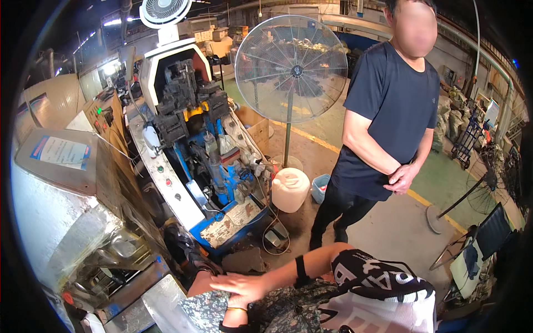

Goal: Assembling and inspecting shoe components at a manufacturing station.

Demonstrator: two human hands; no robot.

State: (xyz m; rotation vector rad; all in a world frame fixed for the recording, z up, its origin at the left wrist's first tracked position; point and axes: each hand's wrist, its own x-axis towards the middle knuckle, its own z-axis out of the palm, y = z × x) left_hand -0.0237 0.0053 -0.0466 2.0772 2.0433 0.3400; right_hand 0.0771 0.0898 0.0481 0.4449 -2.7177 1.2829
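Observation:
My right hand (pixel 242 285) lies over my left hand on my lap, its fingers stretched out flat near my knee. It holds nothing that I can see, and a black band circles that forearm. Of my left hand (pixel 239 303), only the part by the wrist shows, with a thin yellow bracelet; its fingers are hidden under the right hand. Both rest against dark floral fabric (pixel 288 308) over my legs. A machine (pixel 211 161) with a white and blue frame, black upper parts and several push buttons stands ahead, apart from my hands.
A large pedestal fan (pixel 297 71) stands beyond a whitish plastic jug (pixel 290 190) and a blue bin (pixel 320 187). At right, a person (pixel 391 116) in a dark T-shirt stands with hands clasped. Metal equipment (pixel 61 205) fills the left; a chair (pixel 477 261) stands far right.

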